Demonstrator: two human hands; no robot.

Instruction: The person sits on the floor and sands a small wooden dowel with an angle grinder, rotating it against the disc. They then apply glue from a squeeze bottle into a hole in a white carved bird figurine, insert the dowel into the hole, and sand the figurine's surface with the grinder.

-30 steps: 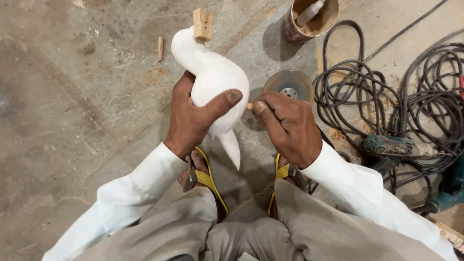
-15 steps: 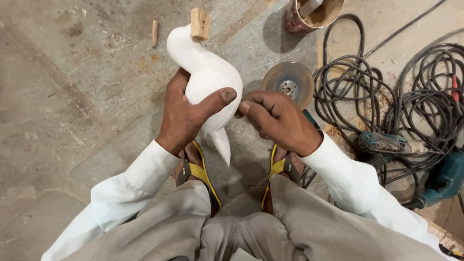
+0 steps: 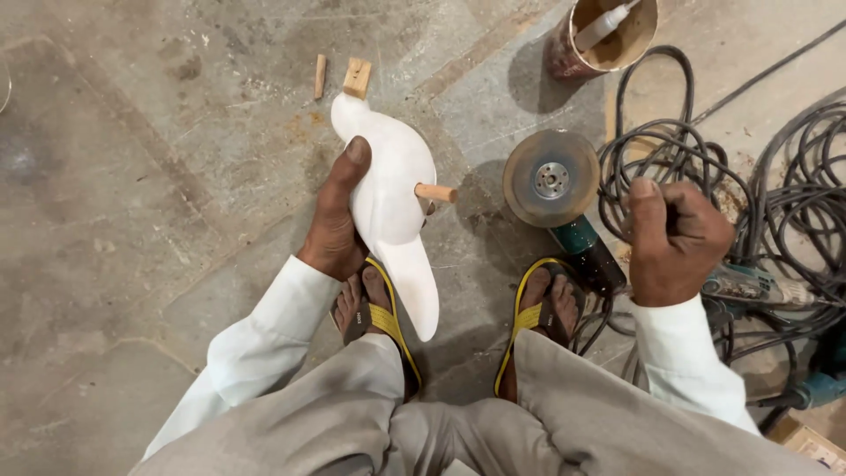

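A white carved bird figure is gripped in my left hand, thumb up along its side, held above my left foot. A short wooden peg sticks out of the bird's right side. Its tail points down toward my knees. My right hand is off to the right, above the tangled cables, fingers curled into a fist; nothing shows inside it. An angle grinder with a round disc lies on the floor between my hands.
Black cables are coiled at the right beside a drill. A round tin with a white tube stands at top. A wooden block and a small stick lie on the concrete floor.
My right hand has left the bird and swung right over the cables. The wooden peg now stands free in the bird's side. The left hand still holds the bird.
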